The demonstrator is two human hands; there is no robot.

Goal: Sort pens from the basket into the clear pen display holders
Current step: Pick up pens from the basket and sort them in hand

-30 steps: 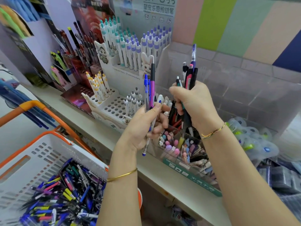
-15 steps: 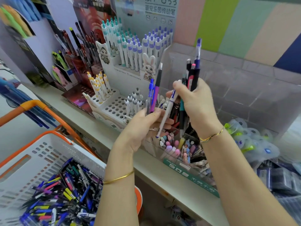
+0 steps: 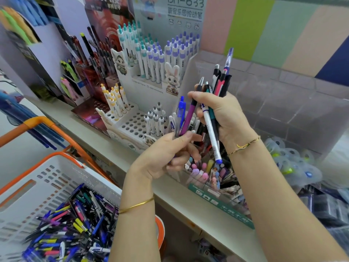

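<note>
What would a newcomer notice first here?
The two hands held up mid-frame: the right hand grips a fanned bundle of pens, while the left hand, lower and beside it, pinches a blue pen and a purple pen. Next come the white basket at lower left, heaped with loose pens, and the white tiered display of upright pens on the shelf behind.

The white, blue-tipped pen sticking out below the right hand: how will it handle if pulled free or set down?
Probably stiff and light: the white pen juts straight from the right hand without sagging. Its smooth round barrel, bunched among other pens, may slip out easily and would likely roll on the shelf.
</note>
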